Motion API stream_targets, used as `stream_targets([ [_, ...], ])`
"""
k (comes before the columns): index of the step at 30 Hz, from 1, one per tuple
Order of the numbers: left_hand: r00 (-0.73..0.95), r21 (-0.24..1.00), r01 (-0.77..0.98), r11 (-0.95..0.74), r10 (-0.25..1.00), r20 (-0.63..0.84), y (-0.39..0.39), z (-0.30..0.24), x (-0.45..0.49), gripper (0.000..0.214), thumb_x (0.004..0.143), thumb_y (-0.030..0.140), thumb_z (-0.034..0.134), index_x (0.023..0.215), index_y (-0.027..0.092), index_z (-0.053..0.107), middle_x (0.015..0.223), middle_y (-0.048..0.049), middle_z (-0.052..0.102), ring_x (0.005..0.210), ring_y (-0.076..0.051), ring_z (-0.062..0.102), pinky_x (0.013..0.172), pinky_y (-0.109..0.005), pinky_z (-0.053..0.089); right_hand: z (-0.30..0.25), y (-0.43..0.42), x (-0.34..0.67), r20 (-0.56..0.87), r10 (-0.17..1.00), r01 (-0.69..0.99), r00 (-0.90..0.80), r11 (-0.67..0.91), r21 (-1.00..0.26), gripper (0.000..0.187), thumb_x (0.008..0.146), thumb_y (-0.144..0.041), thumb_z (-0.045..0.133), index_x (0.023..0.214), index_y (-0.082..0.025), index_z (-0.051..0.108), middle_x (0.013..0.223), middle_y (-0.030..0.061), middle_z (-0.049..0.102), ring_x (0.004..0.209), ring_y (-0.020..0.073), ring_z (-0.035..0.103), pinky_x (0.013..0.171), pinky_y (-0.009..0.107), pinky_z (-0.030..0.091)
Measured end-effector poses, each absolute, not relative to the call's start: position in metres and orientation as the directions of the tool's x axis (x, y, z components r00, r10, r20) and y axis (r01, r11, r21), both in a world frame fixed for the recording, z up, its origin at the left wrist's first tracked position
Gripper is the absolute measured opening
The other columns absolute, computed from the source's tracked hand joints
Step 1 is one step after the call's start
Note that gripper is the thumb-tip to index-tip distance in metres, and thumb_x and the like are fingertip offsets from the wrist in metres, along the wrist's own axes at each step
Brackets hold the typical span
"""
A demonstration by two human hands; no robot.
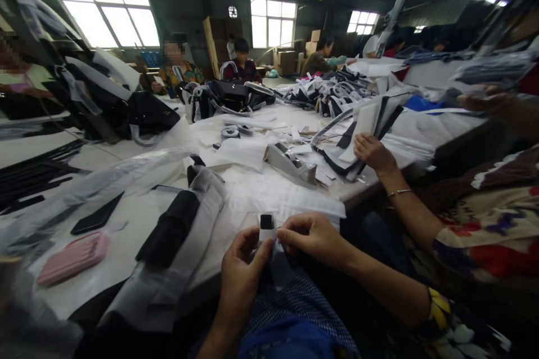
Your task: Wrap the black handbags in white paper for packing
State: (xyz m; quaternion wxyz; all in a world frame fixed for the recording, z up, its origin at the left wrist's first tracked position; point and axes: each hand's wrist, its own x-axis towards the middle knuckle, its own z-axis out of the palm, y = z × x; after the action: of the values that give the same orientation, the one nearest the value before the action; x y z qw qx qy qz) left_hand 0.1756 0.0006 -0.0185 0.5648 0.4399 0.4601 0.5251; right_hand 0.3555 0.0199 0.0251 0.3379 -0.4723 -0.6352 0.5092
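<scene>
Left hand (241, 266) and right hand (315, 239) sit close together at the near edge of the bench (128, 247), low in my head view. Between their fingertips I have a small, flat tab (266, 223), its upper part a matt black rectangle, its lower part white, with a thin pale margin around the black. It stands roughly upright, black end up. My left thumb and fingers pinch it from the left and below; my right thumb and forefinger close in at its right edge, though I can't tell whether they grip the tab or its margin. A translucent, pale strip (281, 272) hangs just below, over the checked blue cloth (305, 300); I can't make out whether it joins the tab. Beyond the hands, I see a grey tape dispenser (288, 164) on the bench, and to its right a co-worker's hand (373, 151) against white and black panels (366, 123).
</scene>
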Motion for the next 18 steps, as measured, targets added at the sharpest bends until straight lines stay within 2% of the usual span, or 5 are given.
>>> stream_targets([
  [5, 0.019, 0.984, -0.171, 0.059, 0.998, -0.057, -0.008, -0.012, 0.17, 0.041, 0.075, 0.043, 0.08, 0.105, 0.017, 0.07, 0.108, -0.0105, 0.075, 0.104, -0.027, 0.069, 0.092, -0.034, 0.051, 0.019, 0.026, 0.35, -0.124, 0.934, 0.31, -0.336, -0.015, -0.951, 0.038, 0.079, -0.051, 0.074, 0.068, -0.015, 0.071, 0.054, 0.0, 0.064, 0.047, 0.0096, 0.056, 0.047, 0.019, 0.041],
  [8, 0.003, 0.971, -0.22, 0.09, 0.996, -0.091, -0.014, -0.007, 0.17, 0.041, 0.074, 0.043, 0.08, 0.102, 0.016, 0.07, 0.104, -0.0104, 0.076, 0.098, -0.026, 0.07, 0.087, -0.033, 0.052, 0.018, 0.026, 0.352, -0.195, 0.911, 0.304, -0.362, -0.082, -0.949, 0.036, 0.076, -0.051, 0.076, 0.067, -0.016, 0.071, 0.057, 0.0005, 0.067, 0.046, 0.0103, 0.058, 0.045, 0.019, 0.042],
  [12, 0.039, 0.945, -0.3, 0.129, 0.992, -0.123, -0.019, -0.004, 0.172, 0.041, 0.073, 0.043, 0.081, 0.101, 0.015, 0.071, 0.103, -0.011, 0.076, 0.096, -0.027, 0.07, 0.083, -0.032, 0.054, 0.011, 0.027, 0.352, -0.269, 0.912, 0.317, -0.31, -0.168, -0.934, 0.039, 0.068, -0.051, 0.082, 0.059, -0.016, 0.067, 0.052, 0.0001, 0.065, 0.041, 0.0102, 0.056, 0.039, 0.018, 0.04],
  [18, 0.168, 0.86, -0.432, 0.274, 0.961, -0.221, -0.02, -0.013, 0.175, 0.046, 0.076, 0.045, 0.078, 0.109, 0.015, 0.069, 0.106, -0.0124, 0.075, 0.103, -0.029, 0.069, 0.09, -0.037, 0.054, -0.011, 0.034, 0.35, -0.264, 0.907, 0.28, -0.328, -0.174, -0.944, 0.048, 0.065, -0.055, 0.081, 0.05, -0.017, 0.056, 0.039, -0.0041, 0.052, 0.034, 0.008, 0.045, 0.033, 0.018, 0.03],
])
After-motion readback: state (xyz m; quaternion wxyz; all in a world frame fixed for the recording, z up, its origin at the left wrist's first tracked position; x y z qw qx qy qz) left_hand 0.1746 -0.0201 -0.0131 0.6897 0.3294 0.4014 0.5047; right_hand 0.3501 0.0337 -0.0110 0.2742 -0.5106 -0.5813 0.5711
